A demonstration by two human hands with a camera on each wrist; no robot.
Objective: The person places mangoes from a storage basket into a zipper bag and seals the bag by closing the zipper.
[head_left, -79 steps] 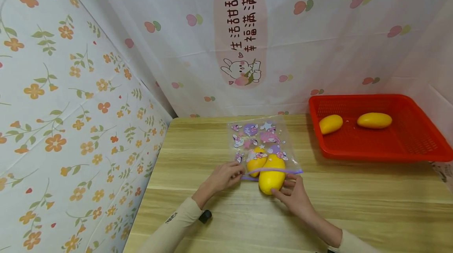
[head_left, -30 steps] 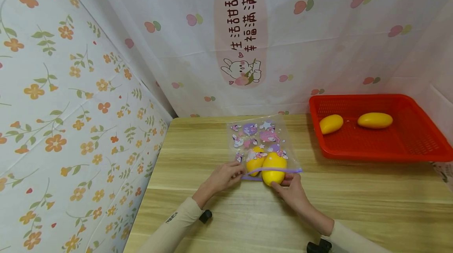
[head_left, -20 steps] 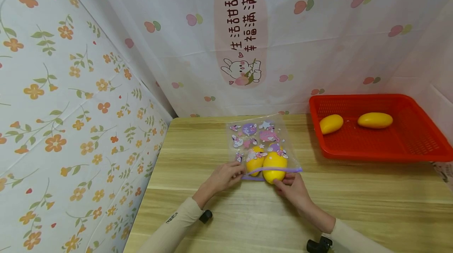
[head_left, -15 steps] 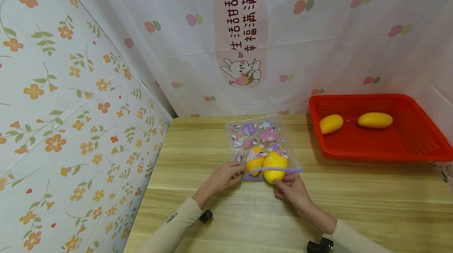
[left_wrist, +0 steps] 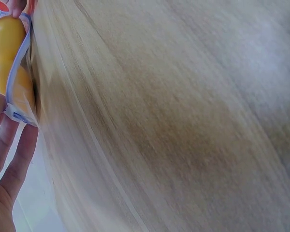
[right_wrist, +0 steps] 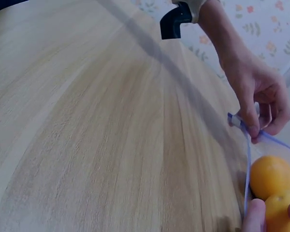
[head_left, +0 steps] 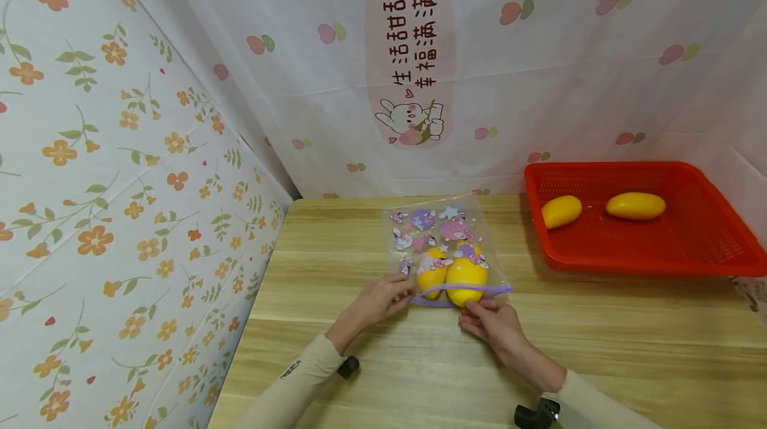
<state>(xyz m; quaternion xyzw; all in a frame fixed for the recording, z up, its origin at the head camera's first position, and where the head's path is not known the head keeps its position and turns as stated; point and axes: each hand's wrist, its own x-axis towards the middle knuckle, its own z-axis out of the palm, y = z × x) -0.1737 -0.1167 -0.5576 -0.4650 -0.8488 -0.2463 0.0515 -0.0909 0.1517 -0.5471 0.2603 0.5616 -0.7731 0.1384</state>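
A clear zip bag (head_left: 428,229) printed with pink and purple cartoons lies on the table, its purple-edged mouth facing me. My left hand (head_left: 380,299) pinches the left corner of the mouth between thumb and fingers, seen closely in the left wrist view. A yellow mango (head_left: 467,274) is mostly inside, its near end poking out under the zip edge. At that end my right hand (head_left: 494,326) holds it with thumb and fingertips. Another mango (head_left: 430,280) lies inside on the left. More yellow shows through the printed film behind the right one.
A red plastic basket (head_left: 635,266) stands at the back right, holding a mango (head_left: 562,211) at its left wall and a longer one (head_left: 636,206) farther right. Patterned cloth (head_left: 281,49) hangs behind and left of the wooden table (head_left: 323,242).
The mango under my right hand has slid deeper into the bag, away from me. My right fingers have moved from its side round to its near end. My left hand stays put.
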